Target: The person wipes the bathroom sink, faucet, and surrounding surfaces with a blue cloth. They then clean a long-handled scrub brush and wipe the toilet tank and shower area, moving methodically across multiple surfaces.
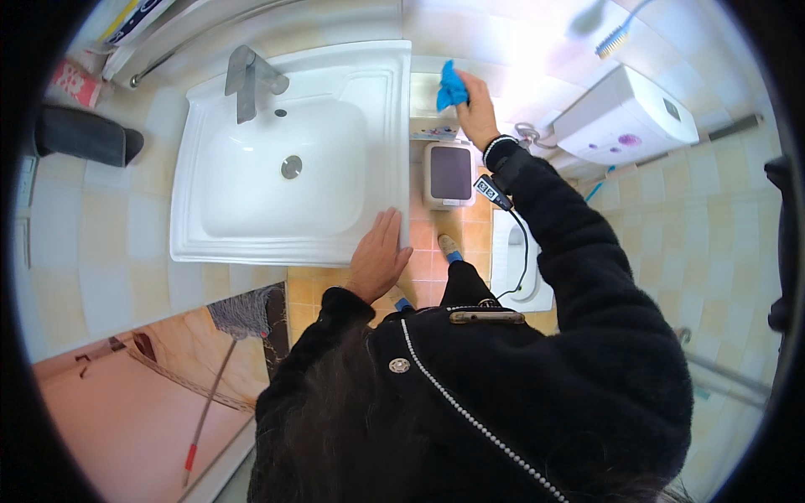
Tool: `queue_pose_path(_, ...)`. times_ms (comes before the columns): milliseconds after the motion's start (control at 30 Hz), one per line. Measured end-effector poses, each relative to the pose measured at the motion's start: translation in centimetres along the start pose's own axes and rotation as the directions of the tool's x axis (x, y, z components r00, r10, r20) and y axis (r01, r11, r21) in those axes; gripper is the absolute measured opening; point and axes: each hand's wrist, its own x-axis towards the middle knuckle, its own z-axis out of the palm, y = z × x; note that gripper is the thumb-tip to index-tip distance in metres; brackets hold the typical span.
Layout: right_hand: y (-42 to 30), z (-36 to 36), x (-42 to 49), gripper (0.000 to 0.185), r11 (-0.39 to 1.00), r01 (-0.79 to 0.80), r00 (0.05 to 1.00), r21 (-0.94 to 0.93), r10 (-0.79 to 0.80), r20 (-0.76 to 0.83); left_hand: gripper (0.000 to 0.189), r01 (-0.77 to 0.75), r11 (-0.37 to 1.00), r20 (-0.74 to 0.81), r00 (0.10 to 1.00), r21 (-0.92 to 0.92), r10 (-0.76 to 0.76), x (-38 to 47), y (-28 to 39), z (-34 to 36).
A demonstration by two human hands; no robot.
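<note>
My right hand pinches a crumpled blue cloth above a pale ledge, right of the sink and close to the wall. Whether the cloth touches the ledge I cannot tell. Flat on the near right corner of the white ceramic washbasin rests my left hand, with nothing in it. A grey faucet stands at the basin's back, and a round metal drain sits in its bowl. Below the ledge is a lidded bin with a dark top.
A white squat toilet lies in the tiled floor. A white wall-mounted tank and a hanging brush are at upper right. A mop leans by the doorway at lower left. A black cable hangs from my right sleeve.
</note>
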Motion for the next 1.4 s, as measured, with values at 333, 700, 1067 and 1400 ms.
queue_pose_path(333, 8.9, 2.4, -2.7, 0.074, 0.93, 0.292, 0.714, -0.223, -0.056, 0.698, 0.068, 0.247, 0.967, -0.029, 0.968, -0.067, -0.249, 3.1, 2.4, 0.3)
queue_pose_path(700, 10.0, 7.0, 2.4, 0.071, 0.894, 0.406, 0.664, -0.188, -0.148, 0.733, 0.064, 0.386, 0.922, -0.139, 0.915, 0.021, -0.38, 7.1, 3.1, 2.3)
queue_pose_path(1067, 13.2, 2.7, 1.2, 0.062, 0.909, 0.385, 0.676, -0.158, -0.162, 0.719, 0.065, 0.396, 0.917, -0.149, 0.911, 0.054, -0.384, 7.0, 3.2, 2.4)
queue_pose_path(1400, 10.9, 1.5, 6.0, 0.035, 0.87, 0.485, 0.433, 0.089, -0.328, 0.839, 0.066, 0.35, 0.936, -0.176, 0.925, 0.042, -0.337, 6.7, 3.2, 2.2)
